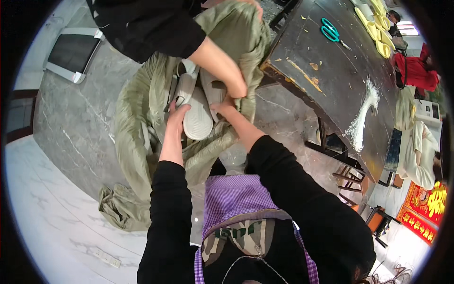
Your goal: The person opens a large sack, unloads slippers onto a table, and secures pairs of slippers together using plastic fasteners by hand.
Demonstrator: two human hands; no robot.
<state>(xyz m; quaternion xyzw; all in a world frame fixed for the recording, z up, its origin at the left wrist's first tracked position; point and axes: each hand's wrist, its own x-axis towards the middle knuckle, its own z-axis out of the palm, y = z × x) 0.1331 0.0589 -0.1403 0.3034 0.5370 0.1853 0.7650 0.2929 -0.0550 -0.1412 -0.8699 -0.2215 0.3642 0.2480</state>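
Inside the olive-green fabric sack (128, 124), left grip (176, 116) holds a pale-grey moulded slipper (198, 119); right grip's (223, 110) closure unclear; loose folds could snag it.

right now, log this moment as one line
left hand: touching grey slippers | right hand: touching slippers | slippers: in olive sack | co-worker's hand: at sack opening

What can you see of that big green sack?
The sack is olive green, of thin, slightly shiny cloth-like material, deeply creased. It gapes open beside the dark table; its underside is hidden. Greyish slippers lie inside. The person's left hand and right hand reach into its mouth, and a co-worker's forearm crosses over it.
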